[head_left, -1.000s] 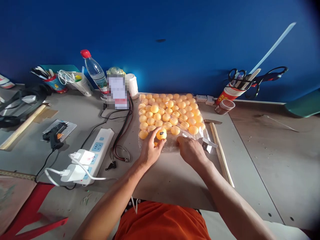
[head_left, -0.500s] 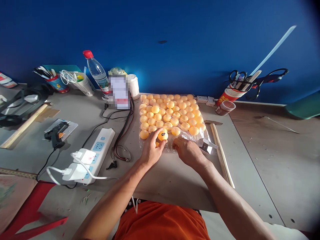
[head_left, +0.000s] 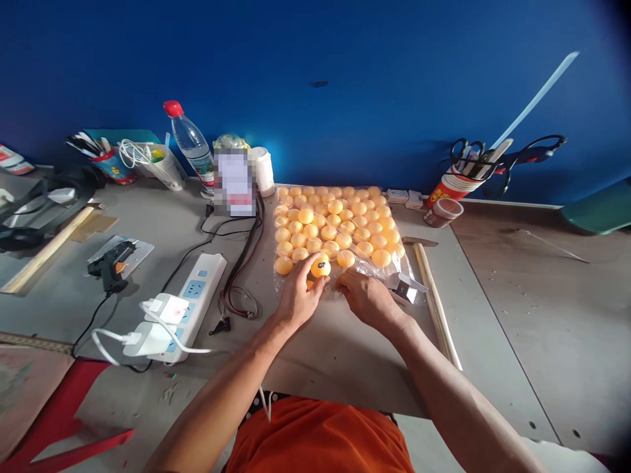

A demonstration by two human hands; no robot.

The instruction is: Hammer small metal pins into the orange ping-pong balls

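Note:
My left hand [head_left: 300, 297] grips an orange ping-pong ball [head_left: 323, 267] between thumb and fingers; a small dark mark shows on the ball's upper side. Just to the right, my right hand [head_left: 367, 295] is curled closed with its fingertips down at the near edge of a clear plastic bag [head_left: 362, 266]. What those fingers hold, if anything, is hidden. Inside the bag, rows of orange ping-pong balls [head_left: 330, 233] lie flat on the grey table. A small open box [head_left: 407, 289] with a pale flap rests at the bag's near right corner.
Right of the bag lie a wooden stick [head_left: 438, 309] and a flat blade [head_left: 420, 241]. A power strip [head_left: 201, 282] with plugged-in chargers, a glue gun [head_left: 117, 263] and cables occupy the left. A water bottle [head_left: 192, 144] and a scissors cup [head_left: 452, 185] stand along the blue wall.
My right hand has shifted slightly left, closer to the ball in my left hand. The left hand keeps its grip, almost still.

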